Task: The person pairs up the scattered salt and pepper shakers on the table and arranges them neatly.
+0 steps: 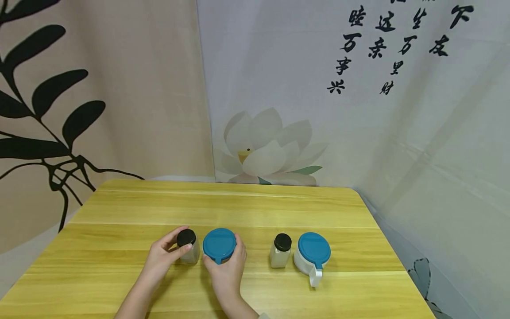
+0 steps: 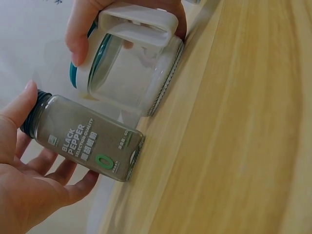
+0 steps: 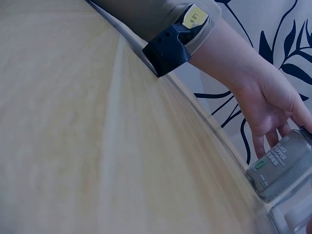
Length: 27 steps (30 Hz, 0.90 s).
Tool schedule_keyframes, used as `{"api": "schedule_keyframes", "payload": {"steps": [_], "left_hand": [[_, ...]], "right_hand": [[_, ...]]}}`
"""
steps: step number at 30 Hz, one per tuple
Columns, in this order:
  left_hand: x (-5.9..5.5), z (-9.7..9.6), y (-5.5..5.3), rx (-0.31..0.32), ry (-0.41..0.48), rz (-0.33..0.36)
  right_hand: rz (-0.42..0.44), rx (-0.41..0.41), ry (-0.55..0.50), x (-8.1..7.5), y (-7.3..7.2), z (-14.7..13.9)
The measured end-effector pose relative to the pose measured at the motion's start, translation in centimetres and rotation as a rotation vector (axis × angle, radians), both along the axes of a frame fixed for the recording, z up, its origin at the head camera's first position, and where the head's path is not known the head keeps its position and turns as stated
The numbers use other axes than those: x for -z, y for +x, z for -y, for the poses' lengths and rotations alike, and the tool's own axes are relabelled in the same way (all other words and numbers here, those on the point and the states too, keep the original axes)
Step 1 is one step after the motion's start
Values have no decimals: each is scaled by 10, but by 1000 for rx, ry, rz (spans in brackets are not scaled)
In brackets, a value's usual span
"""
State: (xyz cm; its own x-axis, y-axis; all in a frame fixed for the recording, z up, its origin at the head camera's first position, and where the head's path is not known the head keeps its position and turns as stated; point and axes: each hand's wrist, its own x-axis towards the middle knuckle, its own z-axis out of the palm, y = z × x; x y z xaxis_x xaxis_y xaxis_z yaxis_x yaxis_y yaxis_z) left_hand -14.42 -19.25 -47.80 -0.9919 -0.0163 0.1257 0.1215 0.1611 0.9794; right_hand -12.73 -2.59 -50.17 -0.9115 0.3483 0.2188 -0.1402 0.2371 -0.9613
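In the head view my left hand (image 1: pixel 162 258) grips a black pepper jar (image 1: pixel 191 254), thumb and fingers around its black cap. The left wrist view shows the label on the clear square pepper jar (image 2: pixel 90 139), which stands upright at the tabletop. Just right of it, my right hand (image 1: pixel 228 275) holds a seasoning jar (image 1: pixel 219 243) around its blue lid. That jar is clear-walled with a white handle (image 2: pixel 139 24) facing me. In the right wrist view, the left hand (image 3: pixel 268 109) is beside the pepper jar (image 3: pixel 282 163); my right hand is mostly out of frame.
To the right on the wooden table (image 1: pixel 338 292) stand a second black-capped jar (image 1: pixel 280 256) and a second blue-lidded jar (image 1: pixel 314 248) with a white handle, close together. Printed curtains (image 1: pixel 271 88) hang behind the table's far edge.
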Motion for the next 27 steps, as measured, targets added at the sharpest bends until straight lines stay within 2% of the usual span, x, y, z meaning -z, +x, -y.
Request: {"api": "schedule_keyframes", "payload": {"steps": [18,27], "left_hand": [[3,-2,-4,-17,6,21],[1,-4,-3,-30,10,1]], "right_hand": [[-14,-18,21,-1,0,-1],[-11,-25,37,0,-1,-2]]}}
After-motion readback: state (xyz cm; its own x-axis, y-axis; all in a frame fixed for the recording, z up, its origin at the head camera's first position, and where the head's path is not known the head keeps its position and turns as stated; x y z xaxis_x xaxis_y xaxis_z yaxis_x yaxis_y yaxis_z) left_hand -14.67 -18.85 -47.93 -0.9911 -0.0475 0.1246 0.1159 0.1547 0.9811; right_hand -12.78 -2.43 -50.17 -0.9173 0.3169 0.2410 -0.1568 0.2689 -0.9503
